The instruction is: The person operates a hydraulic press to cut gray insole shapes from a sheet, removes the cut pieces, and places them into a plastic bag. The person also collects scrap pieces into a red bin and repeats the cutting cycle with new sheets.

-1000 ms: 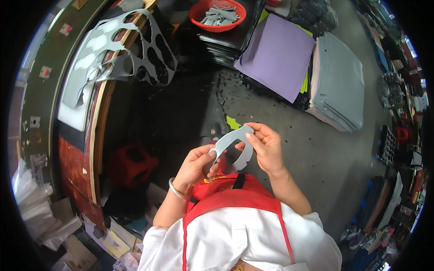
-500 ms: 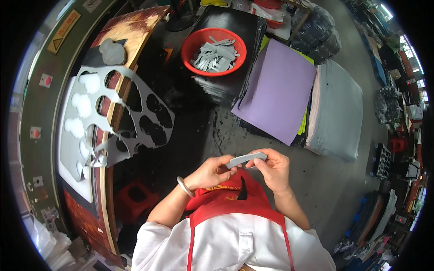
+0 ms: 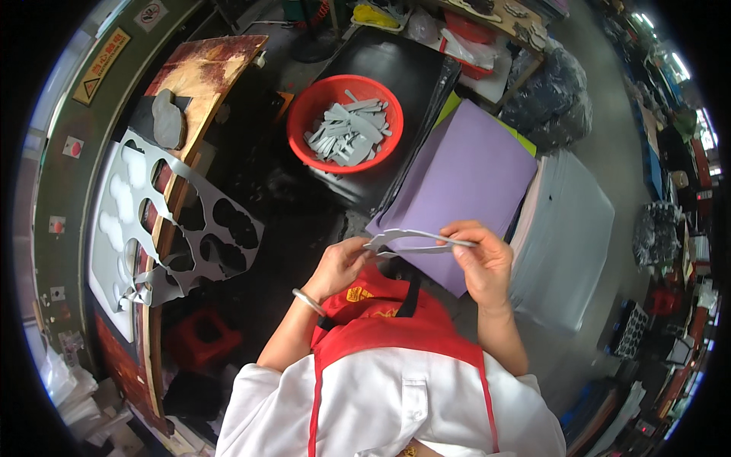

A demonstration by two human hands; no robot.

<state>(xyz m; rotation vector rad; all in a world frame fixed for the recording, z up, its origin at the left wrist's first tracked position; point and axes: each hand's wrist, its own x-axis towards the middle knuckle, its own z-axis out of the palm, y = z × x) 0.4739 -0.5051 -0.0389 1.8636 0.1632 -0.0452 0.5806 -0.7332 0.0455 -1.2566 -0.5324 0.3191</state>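
Observation:
Between my two hands stretches a thin grey foam-like strip [image 3: 415,232], bowed upward, with a second thin edge below it and a gap between them. Whether this is one split piece or two cannot be told. My left hand [image 3: 341,268], a pale bangle at its wrist, pinches the left end. My right hand [image 3: 484,263] grips the right end between thumb and fingers. Beyond them a red basin [image 3: 298,141] holds a heap of similar grey cut pieces [image 3: 352,129]. It rests on a black-covered stack [image 3: 381,57].
A grey sheet with large cut-out holes [image 3: 204,228] hangs over the wooden bench edge [image 3: 217,84] at left. A rounded grey stack [image 3: 168,122] lies on the bench. Purple sheets [image 3: 464,175] and grey sheets [image 3: 567,236] stand at right. A red stool [image 3: 199,339] sits under the bench.
My hands have moved farther apart and a little upward. The grey piece, compact before, now shows as spread thin strips. The view has shifted, so the basin appears lower.

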